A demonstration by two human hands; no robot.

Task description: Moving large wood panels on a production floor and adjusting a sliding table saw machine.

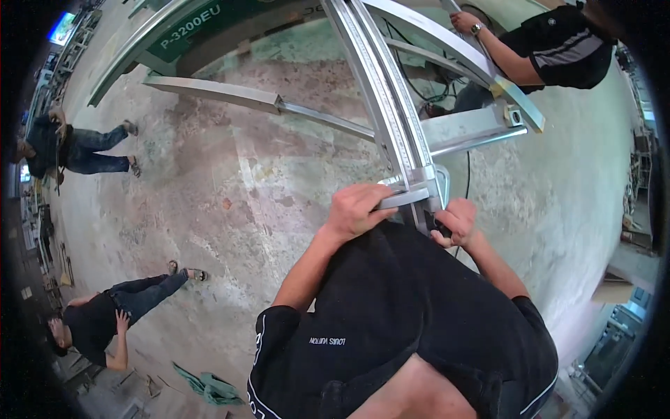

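Workshop floor (230, 181): bare, stained concrete, bent by the lens toward the rim.

Left hand (357, 209): fingers curled over the near end of a short flat metal bar (405, 198); fingertips hidden behind the bar, knuckles up. Clenched on the bar.

Right hand (457, 220): fingers closed round a small dark part (441, 227) at the base of the rail assembly; what that part is cannot be made out, and the palm side is hidden.

Long aluminium rail (380, 91): runs from between the two hands away toward the top edge, with a ruled scale along it; its far end is cut off. The short bar crosses its near end, touching it.

Person's own black shirt (412, 314): fills the lower middle and hides everything below the hands.

Side arms of the metal frame (230, 94): branch left and right from the rail, resting above the floor.

Green machine body (202, 24): top left, partly cut off.

Co-worker's hand (464, 22): top right, on a curved profile, well apart from the person's hands.

Two other people (105, 314): far left, near the rim.

Green cloth (209, 387): crumpled on the floor.

Containers: too small or blurred to tell.
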